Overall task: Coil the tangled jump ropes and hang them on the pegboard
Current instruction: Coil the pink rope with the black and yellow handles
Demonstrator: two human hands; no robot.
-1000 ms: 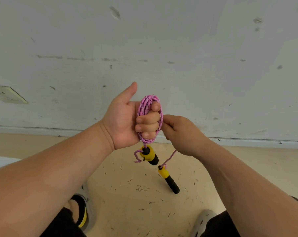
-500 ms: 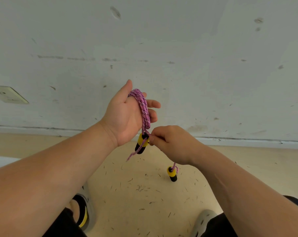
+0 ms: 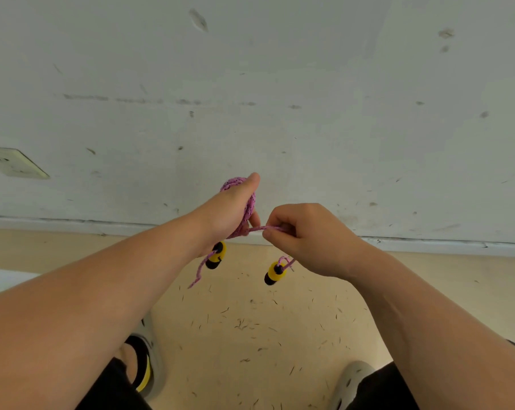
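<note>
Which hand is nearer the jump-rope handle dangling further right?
Right. The right hand is just above that handle, pinching the strand it hangs from; the left hand is farther off, up and to the left, holding the pink coil.

The floor point(image 3: 250, 335) is smooth and pale tan, and meets a light skirting strip point(image 3: 428, 247) along its far edge, toward 12 o'clock. Short dark slivers point(image 3: 241, 324) lie scattered over it, thickest around the middle and thinning toward 3 o'clock. At 7 o'clock a grey shoe with black and yellow parts point(image 3: 145, 368) stands on it; at 5 o'clock stands a plain grey shoe point(image 3: 349, 380). At 9 o'clock a white patch point(image 3: 1, 279) covers the floor's edge; what it is cannot be told.
</note>
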